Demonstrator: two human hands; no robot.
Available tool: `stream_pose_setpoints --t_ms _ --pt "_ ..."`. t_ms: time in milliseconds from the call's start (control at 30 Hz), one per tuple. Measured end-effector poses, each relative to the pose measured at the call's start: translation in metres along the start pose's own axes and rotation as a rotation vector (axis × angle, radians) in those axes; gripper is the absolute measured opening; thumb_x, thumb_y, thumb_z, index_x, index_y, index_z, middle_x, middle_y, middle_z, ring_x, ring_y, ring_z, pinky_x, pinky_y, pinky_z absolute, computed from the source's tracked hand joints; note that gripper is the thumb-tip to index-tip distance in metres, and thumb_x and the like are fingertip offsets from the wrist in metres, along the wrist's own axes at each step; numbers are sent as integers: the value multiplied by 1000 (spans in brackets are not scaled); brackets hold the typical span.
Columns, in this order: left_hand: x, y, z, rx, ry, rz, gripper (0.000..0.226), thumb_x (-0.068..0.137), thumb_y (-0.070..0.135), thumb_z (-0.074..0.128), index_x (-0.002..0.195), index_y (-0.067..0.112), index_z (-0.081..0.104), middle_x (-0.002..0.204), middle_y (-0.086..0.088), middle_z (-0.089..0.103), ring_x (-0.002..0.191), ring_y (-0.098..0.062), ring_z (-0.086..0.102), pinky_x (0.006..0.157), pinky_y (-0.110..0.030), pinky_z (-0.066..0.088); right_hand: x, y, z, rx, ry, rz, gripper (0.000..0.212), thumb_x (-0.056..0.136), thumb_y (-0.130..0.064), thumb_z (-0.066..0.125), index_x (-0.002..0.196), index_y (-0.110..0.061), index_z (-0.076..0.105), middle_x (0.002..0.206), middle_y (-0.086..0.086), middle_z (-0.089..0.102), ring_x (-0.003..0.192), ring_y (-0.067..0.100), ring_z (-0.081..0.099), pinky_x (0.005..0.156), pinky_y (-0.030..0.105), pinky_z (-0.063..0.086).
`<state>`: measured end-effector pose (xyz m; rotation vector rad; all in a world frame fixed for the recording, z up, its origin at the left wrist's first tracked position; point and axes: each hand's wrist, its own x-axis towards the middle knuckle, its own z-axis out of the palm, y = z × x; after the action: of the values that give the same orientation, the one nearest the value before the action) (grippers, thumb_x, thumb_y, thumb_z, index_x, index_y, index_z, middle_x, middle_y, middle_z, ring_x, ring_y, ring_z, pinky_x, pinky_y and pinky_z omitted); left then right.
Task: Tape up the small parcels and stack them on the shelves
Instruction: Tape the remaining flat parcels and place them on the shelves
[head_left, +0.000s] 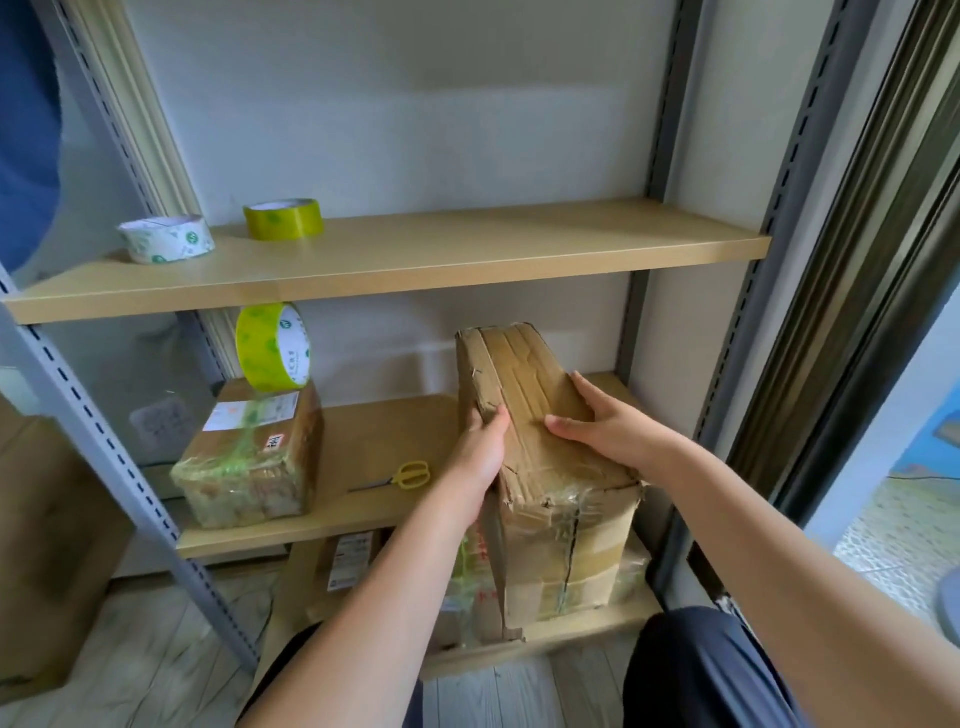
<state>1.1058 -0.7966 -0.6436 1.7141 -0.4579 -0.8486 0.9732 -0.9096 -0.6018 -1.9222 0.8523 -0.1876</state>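
A worn brown cardboard parcel (540, 447) with old tape on it lies lengthwise on the right of the middle shelf (374, 441). My left hand (480, 447) grips its left top edge, thumb over the corner. My right hand (608, 421) lies on its top face with fingers spread and nearly straight. On the left of the same shelf sits a taped parcel (249, 457) with a white label, and a yellow-green tape roll (272, 345) stands on edge on top of it. Yellow-handled scissors (402, 475) lie between the two parcels.
The upper shelf (467, 249) carries a white tape roll (166, 239) and a yellow-green tape roll (283, 218) at its left end. More parcels (353, 561) sit on the bottom shelf. A large cardboard box (47, 545) stands left of the grey metal upright (104, 441).
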Motion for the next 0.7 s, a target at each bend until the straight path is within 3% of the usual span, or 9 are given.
stream_pose_setpoints --t_ms 100,200,300,367,433,500,600,700 --pt "9 1 -1 -18 50 31 65 104 46 42 159 28 12 165 -1 20 150 -25 24 119 -43 20 12 7 12 42 110 -70 96 85 -43 75 158 -35 12 152 -6 39 128 15 51 105 30 45" --pt "22 13 -12 -93 67 -7 64 102 46 48 158 27 22 161 -2 30 146 -27 33 117 -45 25 28 -1 10 425 29 41 74 93 -25 68 155 -31 29 133 3 58 104 20 67 85 32 58" --pt "32 23 -25 -141 45 -79 85 84 71 59 152 27 35 143 0 54 124 -27 57 104 -45 45 45 -8 15 637 -110 30 53 96 -16 60 143 -32 43 115 16 69 87 29 72 70 38 62" --pt "37 18 -26 -78 57 -48 85 83 60 69 152 28 31 135 8 53 118 -20 58 93 -33 47 58 -7 25 608 -87 -16 56 93 -8 61 141 -33 47 114 14 70 91 30 73 69 37 60" --pt "49 4 -25 -54 103 -16 78 86 41 73 151 28 33 143 7 53 121 -23 58 101 -37 45 66 -4 34 539 -56 -38 63 90 0 60 141 -36 50 112 8 71 92 27 73 69 34 59" --pt "50 2 -24 -44 124 -5 76 84 39 73 150 27 36 143 1 55 120 -25 59 105 -46 46 71 -1 38 497 -36 -44 64 90 0 59 141 -37 49 110 4 71 92 24 73 68 31 59" --pt "46 14 -22 -88 107 -40 85 84 49 71 154 31 26 148 6 45 130 -28 52 109 -47 41 75 -2 27 572 -49 -28 59 92 -5 60 143 -33 47 112 10 70 93 28 72 70 33 60" --pt "49 32 -19 -231 43 -43 64 85 47 70 141 28 46 128 -2 65 111 -27 66 102 -49 49 78 -13 3 614 -31 -17 62 95 -18 64 149 -36 38 112 8 66 84 24 73 60 30 59"
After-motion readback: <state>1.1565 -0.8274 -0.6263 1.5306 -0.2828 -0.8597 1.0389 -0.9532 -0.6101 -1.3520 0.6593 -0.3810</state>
